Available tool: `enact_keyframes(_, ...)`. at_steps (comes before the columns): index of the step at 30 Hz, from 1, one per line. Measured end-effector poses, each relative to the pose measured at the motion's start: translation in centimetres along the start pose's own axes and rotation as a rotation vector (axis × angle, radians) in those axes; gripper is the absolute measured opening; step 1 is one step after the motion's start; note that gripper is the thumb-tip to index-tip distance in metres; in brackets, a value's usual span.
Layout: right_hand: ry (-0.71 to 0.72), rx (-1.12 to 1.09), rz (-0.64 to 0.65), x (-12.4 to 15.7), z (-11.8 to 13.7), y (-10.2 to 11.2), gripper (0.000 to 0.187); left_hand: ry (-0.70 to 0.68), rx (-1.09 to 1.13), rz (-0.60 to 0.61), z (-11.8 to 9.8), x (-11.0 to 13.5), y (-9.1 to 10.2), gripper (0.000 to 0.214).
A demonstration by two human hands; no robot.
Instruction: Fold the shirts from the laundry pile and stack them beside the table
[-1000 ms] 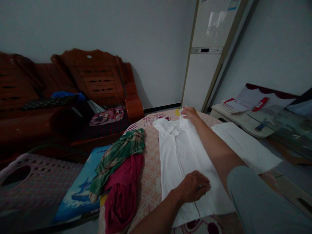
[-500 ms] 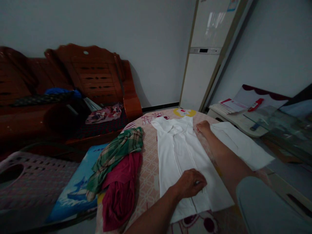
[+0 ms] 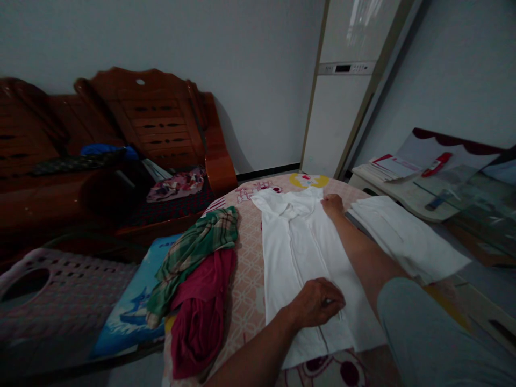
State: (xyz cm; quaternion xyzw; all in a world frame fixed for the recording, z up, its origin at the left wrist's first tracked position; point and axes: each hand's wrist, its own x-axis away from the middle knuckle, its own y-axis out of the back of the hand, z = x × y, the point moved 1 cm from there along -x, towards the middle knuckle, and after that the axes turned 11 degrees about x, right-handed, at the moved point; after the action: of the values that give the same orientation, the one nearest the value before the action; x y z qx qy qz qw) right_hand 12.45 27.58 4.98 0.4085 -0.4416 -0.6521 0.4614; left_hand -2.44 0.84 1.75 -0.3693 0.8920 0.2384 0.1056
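My loosely curled left grip (image 3: 318, 302) should press the white shirt (image 3: 296, 247) beneath it flat; my bent-fingered right grip (image 3: 332, 205) meets its far corner, pinching or not, I can't tell.

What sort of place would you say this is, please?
Most likely a living room in a home: there is a carved wooden sofa, what looks like a floor-standing air conditioner, and a white garment laid out on a cloth-covered table.

A wooden sofa (image 3: 155, 115) holds a pink patterned cloth (image 3: 177, 185); a tall white appliance (image 3: 334, 115) stands upright; papers (image 3: 391, 167) lie near a red object (image 3: 437, 164).
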Motion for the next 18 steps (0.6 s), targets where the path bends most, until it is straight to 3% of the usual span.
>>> enact_keyframes(11, 0.072, 0.230, -0.019, 1.2, -0.9, -1.7, 0.032, 0.009, -0.007, 0.056, 0.2, -0.1, 0.1, 0.022)
enact_keyframes(15, 0.064, 0.194, -0.096, 2.3, -1.4, 0.4, 0.034, -0.058, 0.029, 0.093, 0.2, 0.0, 0.0, 0.020)
enact_keyframes(18, 0.139, 0.025, -0.205, 4.5, -3.3, 2.8, 0.036, -0.034, 0.070, -0.008, 0.0, 0.0, 0.1, 0.021)
